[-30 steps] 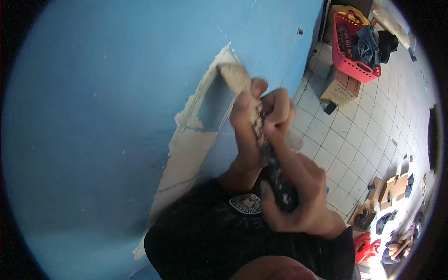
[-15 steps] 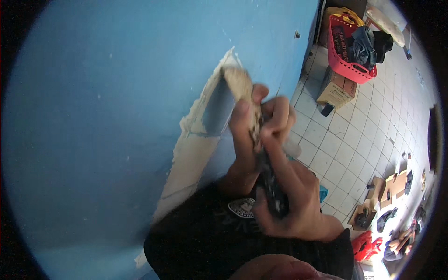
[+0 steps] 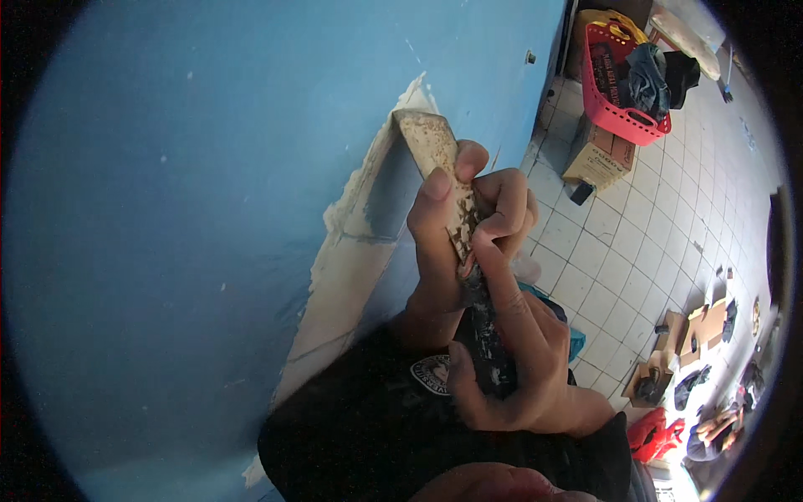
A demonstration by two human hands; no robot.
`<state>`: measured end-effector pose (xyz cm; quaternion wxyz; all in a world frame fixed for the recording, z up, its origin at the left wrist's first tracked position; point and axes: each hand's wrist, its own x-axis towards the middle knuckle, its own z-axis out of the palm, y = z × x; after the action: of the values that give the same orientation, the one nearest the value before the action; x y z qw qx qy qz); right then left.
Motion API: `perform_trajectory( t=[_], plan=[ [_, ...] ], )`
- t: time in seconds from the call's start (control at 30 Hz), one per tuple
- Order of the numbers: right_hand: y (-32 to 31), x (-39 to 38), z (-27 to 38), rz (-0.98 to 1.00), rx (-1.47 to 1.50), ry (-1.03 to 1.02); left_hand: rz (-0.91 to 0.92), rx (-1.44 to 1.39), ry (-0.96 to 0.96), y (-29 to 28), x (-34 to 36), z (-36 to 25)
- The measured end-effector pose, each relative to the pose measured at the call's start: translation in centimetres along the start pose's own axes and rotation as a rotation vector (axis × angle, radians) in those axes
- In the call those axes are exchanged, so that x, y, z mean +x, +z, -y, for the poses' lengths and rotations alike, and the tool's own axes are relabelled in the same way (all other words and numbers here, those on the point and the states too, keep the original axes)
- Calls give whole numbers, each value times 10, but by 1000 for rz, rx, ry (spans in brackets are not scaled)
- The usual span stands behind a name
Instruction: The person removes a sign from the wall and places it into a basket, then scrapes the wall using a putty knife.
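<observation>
I hold a putty knife (image 3: 425, 140) with a dark handle and a pale, crusted, rust-flecked blade. The fingers of my left hand (image 3: 431, 222) pinch the blade, thumb on one side and fingers curled on the other. Around the black handle is my right hand (image 3: 535, 356), its forefinger stretched along the tool toward the blade. The blade's tip rests at or very near a strip of whitish filler (image 3: 339, 272) on the blue wall (image 3: 167, 251). That strip is ragged-edged and runs upward, with a bluish-grey patch beside the blade. My left palm is partly hidden.
To the right spreads a white tiled floor (image 3: 623, 276). A pink basket (image 3: 623, 125) with clothes stands by a cardboard box (image 3: 598, 159) at the upper right. Opened cartons (image 3: 704, 330) and a red cloth (image 3: 657, 439) lie lower right. Another person (image 3: 715, 435) is at the far edge.
The putty knife's tip has shifted slightly up and left along the filler, both hands keeping their hold. The tool was blurred before and is sharp now.
</observation>
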<state>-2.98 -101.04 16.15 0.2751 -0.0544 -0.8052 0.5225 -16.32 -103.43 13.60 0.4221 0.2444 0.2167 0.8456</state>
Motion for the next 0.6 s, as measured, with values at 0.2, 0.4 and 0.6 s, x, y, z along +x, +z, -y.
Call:
perform_trajectory(
  t=[0.2, 0.4, 0.6],
  plan=[
    [-4, 4, 2, 70, -42, 30, 37, -54, -4, -10, 3, -1],
    [13, 8, -6, -42, 9, -13, -4, -48, -59, -18, 4, -2],
    [10, 10, 0, -17, 20, 63, 97, -122, -23, -18, 5, 0]
  ],
)
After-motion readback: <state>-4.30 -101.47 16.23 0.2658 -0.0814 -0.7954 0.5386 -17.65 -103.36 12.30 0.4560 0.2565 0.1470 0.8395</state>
